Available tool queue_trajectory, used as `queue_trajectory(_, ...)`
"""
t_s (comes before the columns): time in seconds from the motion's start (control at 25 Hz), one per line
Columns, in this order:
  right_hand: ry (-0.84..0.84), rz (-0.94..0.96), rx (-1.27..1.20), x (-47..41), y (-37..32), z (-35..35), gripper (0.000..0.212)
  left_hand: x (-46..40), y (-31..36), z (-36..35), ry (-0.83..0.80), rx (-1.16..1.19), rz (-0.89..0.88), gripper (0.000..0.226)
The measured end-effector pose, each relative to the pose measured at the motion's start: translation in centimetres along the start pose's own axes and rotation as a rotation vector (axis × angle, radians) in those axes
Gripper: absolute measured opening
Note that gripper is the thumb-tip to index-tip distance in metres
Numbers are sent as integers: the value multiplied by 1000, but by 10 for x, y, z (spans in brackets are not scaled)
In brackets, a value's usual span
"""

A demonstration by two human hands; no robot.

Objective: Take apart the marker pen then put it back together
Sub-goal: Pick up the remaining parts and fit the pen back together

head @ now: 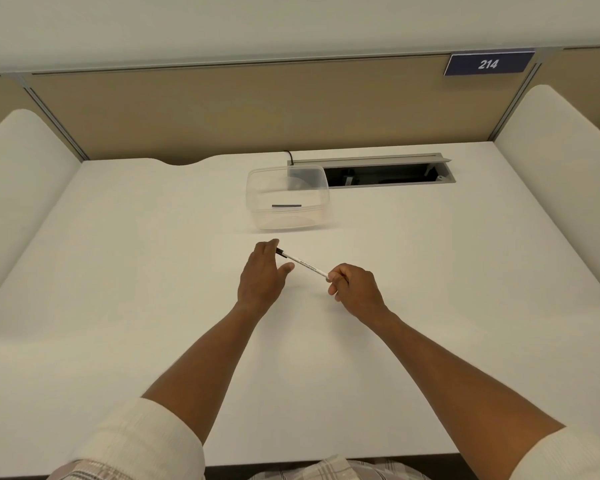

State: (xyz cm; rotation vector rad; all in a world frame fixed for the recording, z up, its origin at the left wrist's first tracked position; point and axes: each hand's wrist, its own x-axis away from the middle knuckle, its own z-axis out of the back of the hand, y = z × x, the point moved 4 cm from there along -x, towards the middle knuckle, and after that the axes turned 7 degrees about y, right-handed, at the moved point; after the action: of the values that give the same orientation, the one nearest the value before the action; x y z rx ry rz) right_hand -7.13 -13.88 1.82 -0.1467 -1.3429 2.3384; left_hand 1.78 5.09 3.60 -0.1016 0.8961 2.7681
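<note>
R hand gripped one end of the marker pen, held slanted just above mid-desk. L hand was open, fingers straight, fingertips at the pen's black end. Clear tub w/ a dark strip inside sat nr the far edge.

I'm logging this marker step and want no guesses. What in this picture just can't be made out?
- Marker rear end: head view, buried in the right hand.
- Marker print: too small to read.
- Left hand fingers at the black tip: hidden behind the hand's back.
- Dark strip in the clear container: too small to identify.
</note>
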Motion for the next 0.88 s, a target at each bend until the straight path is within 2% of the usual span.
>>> queue_trajectory(0.24,-34,-22,-41,3,7,2,15,-6,1,-7,-24,53,35,56)
queue_trajectory(0.52,-94,-13,65,1,10,-2,7,-17,12,-17,-42,98,-6,47)
queue_trajectory(0.68,-70,24,151,-4,11,-4,10,-27,14,-27,-91,102,-18,51)
queue_trajectory(0.88,-99,-43,114,-3,15,-13,8,-36,14,-43,-200,100,-20,59)
